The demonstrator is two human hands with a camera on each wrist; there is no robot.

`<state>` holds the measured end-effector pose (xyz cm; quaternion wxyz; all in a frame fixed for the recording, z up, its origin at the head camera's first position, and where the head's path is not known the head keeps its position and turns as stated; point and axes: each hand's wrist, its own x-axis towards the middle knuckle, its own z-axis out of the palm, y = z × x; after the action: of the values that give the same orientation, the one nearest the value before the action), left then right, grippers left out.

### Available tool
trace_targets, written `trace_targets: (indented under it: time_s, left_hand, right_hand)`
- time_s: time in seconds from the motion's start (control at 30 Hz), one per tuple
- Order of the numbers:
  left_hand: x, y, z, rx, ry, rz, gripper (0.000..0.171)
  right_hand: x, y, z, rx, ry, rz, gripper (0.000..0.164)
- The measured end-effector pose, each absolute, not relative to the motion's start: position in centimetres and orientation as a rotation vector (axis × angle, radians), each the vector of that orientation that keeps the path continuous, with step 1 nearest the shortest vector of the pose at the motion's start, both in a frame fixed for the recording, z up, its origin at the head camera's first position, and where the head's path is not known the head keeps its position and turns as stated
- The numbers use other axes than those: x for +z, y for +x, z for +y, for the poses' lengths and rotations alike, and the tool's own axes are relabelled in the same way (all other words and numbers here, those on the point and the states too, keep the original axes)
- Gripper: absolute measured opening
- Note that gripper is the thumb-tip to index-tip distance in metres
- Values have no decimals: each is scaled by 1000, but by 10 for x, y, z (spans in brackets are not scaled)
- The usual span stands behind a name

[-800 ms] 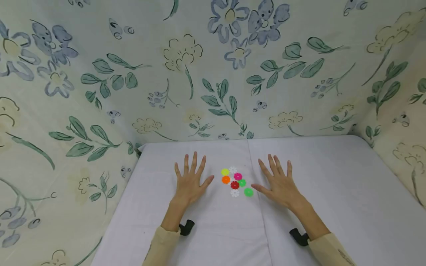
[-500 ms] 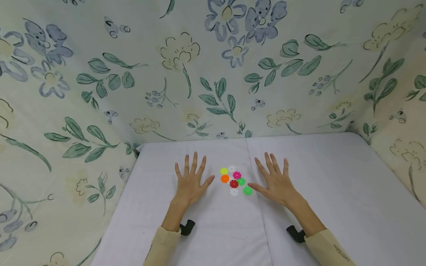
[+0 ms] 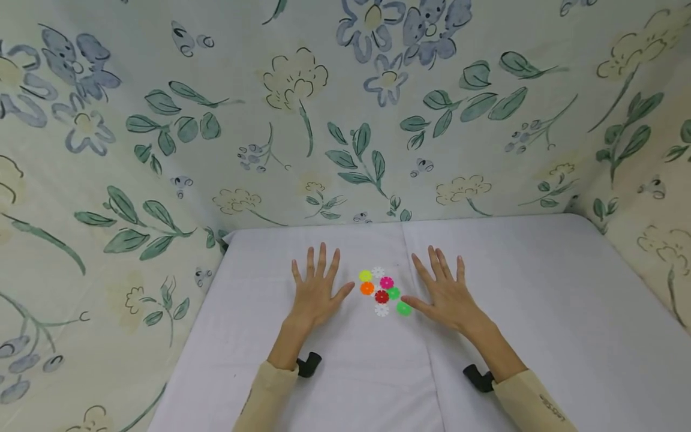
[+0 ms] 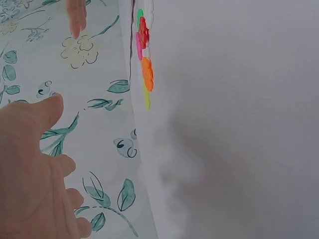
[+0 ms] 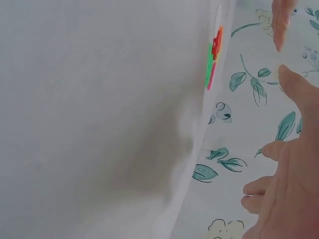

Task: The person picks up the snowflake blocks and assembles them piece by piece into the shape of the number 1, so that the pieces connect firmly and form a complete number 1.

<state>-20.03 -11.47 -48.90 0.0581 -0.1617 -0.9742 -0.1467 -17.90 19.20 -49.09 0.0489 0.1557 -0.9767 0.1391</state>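
Note:
Small notched plastic discs lie in a loose cluster on the white cloth, between the two hands in the head view. They include a yellow disc, an orange disc, a red disc, a pink disc, two green and at least two white ones. My left hand is spread flat left of the cluster, its thumb toward the orange disc. On the other side my right hand is spread too, its thumb tip overlapping the nearer green disc. Both hands hover over the cloth, holding nothing; their shadows fall below.
A white cloth with a crease down its middle covers the table. Floral fabric walls off the back and both sides. A black piece shows at each wrist, such as the left black piece beside the sleeve.
My left hand has shifted slightly right, toward the discs. My right hand has come a little left, its thumb now over the edge of the green disc. The discs lie as before.

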Motion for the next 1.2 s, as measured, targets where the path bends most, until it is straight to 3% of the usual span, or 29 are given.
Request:
trace_targets:
  time_s: [0.6,1.0,1.2]
  left_hand:
    - [-484,-194,-101,-665,-583,-3027,81]
    - [-486,-194,-90,-1203,-544,-2957,31]
    - [-493,-194,-86,-1593,-439,-2952,22]
  right_hand:
    - [-490,-176,190,663,501,-2933,82]
    - [-491,-180,193,1092,599,-2955,56]
    - [-495,-183,199,1302,627,-2976,45]
